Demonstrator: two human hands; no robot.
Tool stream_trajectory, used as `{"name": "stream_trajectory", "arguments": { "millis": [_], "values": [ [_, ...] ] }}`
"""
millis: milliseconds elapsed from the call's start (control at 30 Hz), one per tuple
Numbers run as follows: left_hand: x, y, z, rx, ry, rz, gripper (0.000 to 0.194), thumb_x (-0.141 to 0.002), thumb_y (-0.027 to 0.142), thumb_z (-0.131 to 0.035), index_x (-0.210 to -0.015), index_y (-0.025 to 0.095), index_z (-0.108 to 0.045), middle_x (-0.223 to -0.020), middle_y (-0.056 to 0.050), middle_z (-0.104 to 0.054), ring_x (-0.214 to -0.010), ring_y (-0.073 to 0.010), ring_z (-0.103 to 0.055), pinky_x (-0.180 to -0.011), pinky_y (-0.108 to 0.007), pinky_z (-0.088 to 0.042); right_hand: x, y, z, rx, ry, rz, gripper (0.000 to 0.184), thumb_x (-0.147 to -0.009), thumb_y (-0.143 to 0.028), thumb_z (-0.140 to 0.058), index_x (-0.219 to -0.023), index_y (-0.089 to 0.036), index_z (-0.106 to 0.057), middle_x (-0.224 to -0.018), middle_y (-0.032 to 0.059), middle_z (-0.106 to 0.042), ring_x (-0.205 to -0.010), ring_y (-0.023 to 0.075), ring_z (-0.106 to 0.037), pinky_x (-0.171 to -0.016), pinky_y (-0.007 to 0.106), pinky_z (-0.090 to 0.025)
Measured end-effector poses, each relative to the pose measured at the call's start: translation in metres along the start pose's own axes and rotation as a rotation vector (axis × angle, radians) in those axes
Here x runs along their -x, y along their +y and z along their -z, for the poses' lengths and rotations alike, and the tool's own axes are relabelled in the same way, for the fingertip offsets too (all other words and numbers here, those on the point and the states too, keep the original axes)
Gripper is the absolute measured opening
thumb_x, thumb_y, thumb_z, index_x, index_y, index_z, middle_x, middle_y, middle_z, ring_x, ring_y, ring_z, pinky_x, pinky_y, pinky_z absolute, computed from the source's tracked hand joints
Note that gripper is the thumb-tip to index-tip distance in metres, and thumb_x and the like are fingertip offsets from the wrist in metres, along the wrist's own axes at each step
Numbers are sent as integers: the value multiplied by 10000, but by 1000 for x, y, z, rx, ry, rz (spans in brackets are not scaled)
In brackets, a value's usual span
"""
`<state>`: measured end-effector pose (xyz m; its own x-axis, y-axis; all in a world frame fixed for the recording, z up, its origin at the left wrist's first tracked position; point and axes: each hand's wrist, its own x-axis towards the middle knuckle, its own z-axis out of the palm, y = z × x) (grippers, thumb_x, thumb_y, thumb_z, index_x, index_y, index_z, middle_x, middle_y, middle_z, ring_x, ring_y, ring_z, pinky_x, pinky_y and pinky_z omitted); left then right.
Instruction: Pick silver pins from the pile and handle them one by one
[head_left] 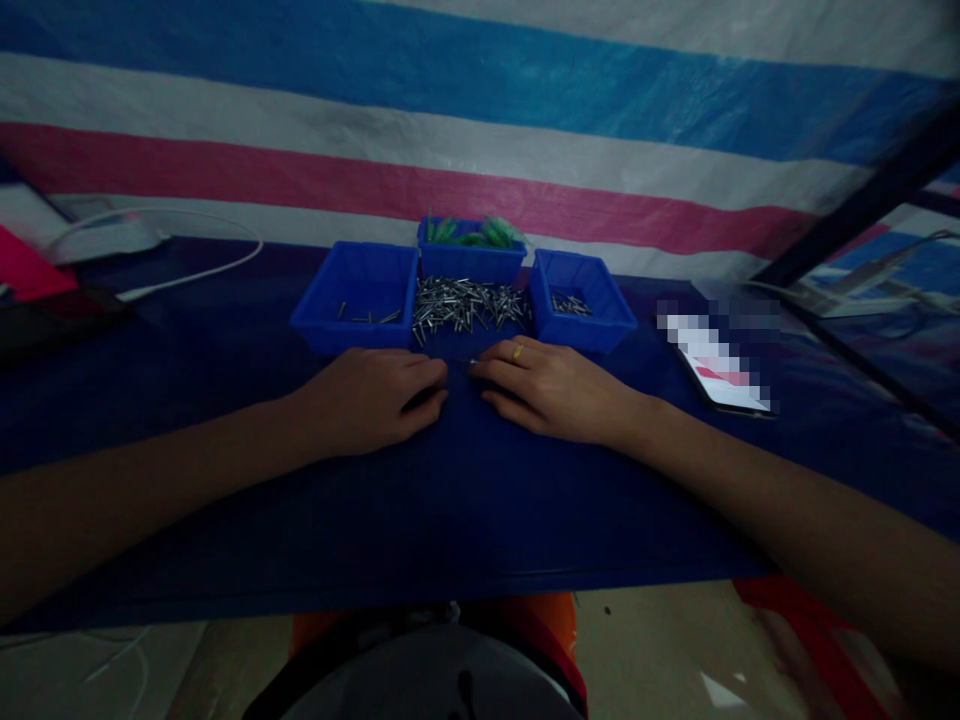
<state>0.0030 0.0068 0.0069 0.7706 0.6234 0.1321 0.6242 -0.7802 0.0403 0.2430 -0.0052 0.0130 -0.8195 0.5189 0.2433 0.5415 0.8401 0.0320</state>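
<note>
Looks to be mid-handling of a single part: pinches a small silvery metal piece [472, 362] narrowly at the fingertips of the R hand [547, 385], low over the smooth dark-blue table [450, 500], betw. both hands. Prob. calls next for a steady, precise fingertip grip. Angles both forearms inward, palms down; curls the L hand [375, 400] w/ a small gap at the thumb, can't tell if gripping anything. Faces, just beyond, a loose heap of thin silvery metal pins [465, 305], betw. an L blue plastic bin [379, 265] and an R blue plastic bin [577, 330], w/ some pins in each.
</note>
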Motion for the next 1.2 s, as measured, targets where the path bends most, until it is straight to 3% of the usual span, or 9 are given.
{"name": "stream_trajectory", "arguments": {
  "millis": [300, 700, 933, 1200],
  "values": [
    [0, 1, 0, -10, -10, 3, 243, -955, 336, -374, -865, 193, -549, -816, -25, -661, -751, -183, -636, -658, -301, -432, 1, 0, 0, 34, 16, -11, 336, -986, -253, -442, -1255, -105, -579, -1149, 148, -622, -974, 239, -621, -819, 398, -567],
    [0, 3, 1, -45, 7, -15, 236, -958, 315, -396, -858, 186, -566, -801, -26, -664, -747, -182, -643, -643, -296, -433, -6, -1, -7, 49, 144, 5, 393, -979, -245, -438, -1312, -62, -538, -1199, 180, -598, -1038, 264, -596, -864, 445, -578],
    [0, 4, -1, -84, 48, -49, 208, -944, 291, -431, -840, 187, -578, -756, -15, -650, -724, -168, -633, -632, -278, -418, -8, 0, -12, 43, 111, -84, 418, -969, -249, -464, -1351, -82, -507, -1226, 173, -592, -1099, 273, -589, -915, 471, -560],
    [-1, 4, -1, -74, 44, -43, 213, -950, 295, -425, -843, 186, -574, -775, -17, -657, -732, -165, -636, -636, -277, -418, -10, -1, -12, 37, 85, -88, 413, -968, -239, -465, -1344, -77, -520, -1207, 174, -609, -1073, 270, -598, -921, 463, -551]
  ]
}}
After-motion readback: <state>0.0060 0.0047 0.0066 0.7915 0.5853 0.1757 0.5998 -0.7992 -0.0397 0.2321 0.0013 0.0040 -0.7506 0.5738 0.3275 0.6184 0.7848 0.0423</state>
